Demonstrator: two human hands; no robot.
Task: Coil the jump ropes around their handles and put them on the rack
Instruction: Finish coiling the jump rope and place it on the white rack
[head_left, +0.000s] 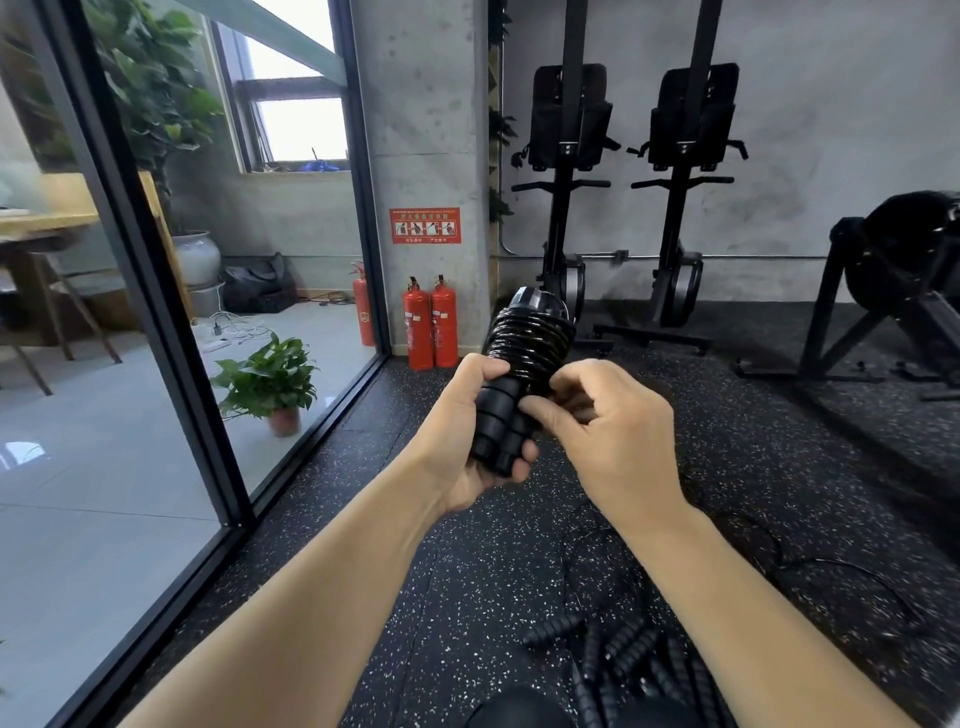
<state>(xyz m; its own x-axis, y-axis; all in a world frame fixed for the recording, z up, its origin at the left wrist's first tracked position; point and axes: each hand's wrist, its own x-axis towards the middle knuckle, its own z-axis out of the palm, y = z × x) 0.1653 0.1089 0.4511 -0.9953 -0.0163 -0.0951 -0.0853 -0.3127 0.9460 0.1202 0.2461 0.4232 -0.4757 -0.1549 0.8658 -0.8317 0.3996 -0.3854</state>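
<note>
My left hand (470, 441) grips a pair of black ribbed jump rope handles (501, 415) held side by side, tips pointing up and away. Thin black rope (532, 338) is wound in many tight turns around their upper part. My right hand (608, 426) is at the right side of the handles, thumb and fingers curled and pinching at the rope there. More black ribbed handles (623, 649) lie in a loose heap on the speckled floor near me, with loose black cord (852, 571) trailing to the right. No rack for the ropes shows in this view.
A glass partition with a black frame (171, 332) runs along the left. Two red fire extinguishers (431, 327) stand by the concrete pillar. Upright black rowing machines (566, 208) line the back wall, and another black machine (904, 291) sits at the right. A potted plant (270, 384) is behind the glass.
</note>
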